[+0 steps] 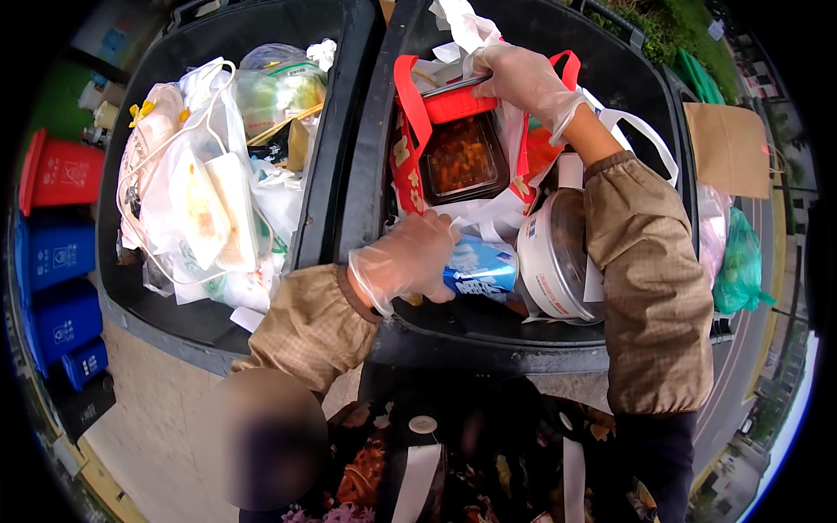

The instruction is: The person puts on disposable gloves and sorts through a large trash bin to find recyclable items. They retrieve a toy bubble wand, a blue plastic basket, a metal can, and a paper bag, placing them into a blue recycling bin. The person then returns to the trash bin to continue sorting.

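Both my hands wear clear plastic gloves over brown-checked sleeve covers. My right hand [527, 83] is closed on the rim of a red plastic food container [453, 103] at the top of a red-and-white carrier bag [407, 166]. Inside that bag, under the red container, sits a black takeaway box [462, 157] with reddish-brown food beneath a clear lid. At the bag's near left edge, my left hand [405, 257] has its fingers curled against the bag and seems to pinch it. A blue-and-white package [481, 266] lies beside these fingers.
The bag rests in a dark wheeled bin [488, 353] with a round white tub [558, 253]. Left of it, a second bin [336, 148] holds bagged rubbish [209, 174]. A brown paper bag [728, 148] and a green bag [739, 261] hang at the right. Red [65, 170] and blue bins [61, 244] stand far left.
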